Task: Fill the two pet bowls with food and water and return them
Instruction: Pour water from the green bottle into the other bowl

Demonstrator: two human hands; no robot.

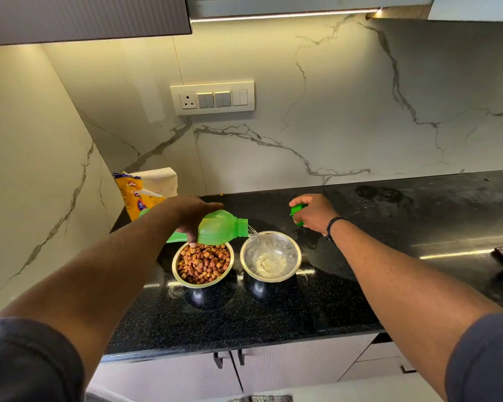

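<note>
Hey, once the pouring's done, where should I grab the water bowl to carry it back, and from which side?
Probably by the rim of the water bowl, from its right side, with a second hand at the near edge if free. It is a round steel bowl without handles, so the rolled lip is the only hold. The kibble bowl stands close on its left, and keeping the rim level avoids spilling.

Both arms reach forward over the worktop's front edge, bare from the rolled dark sleeves down. The left hand (192, 217) is palm down, fingers curled over a tipped green bottle (215, 228), thumb pointing down on its near side. The right hand (312, 212) sits further right, toward the back edge, fingers closed round a small green cap (297, 210), a dark band at the wrist.
</note>
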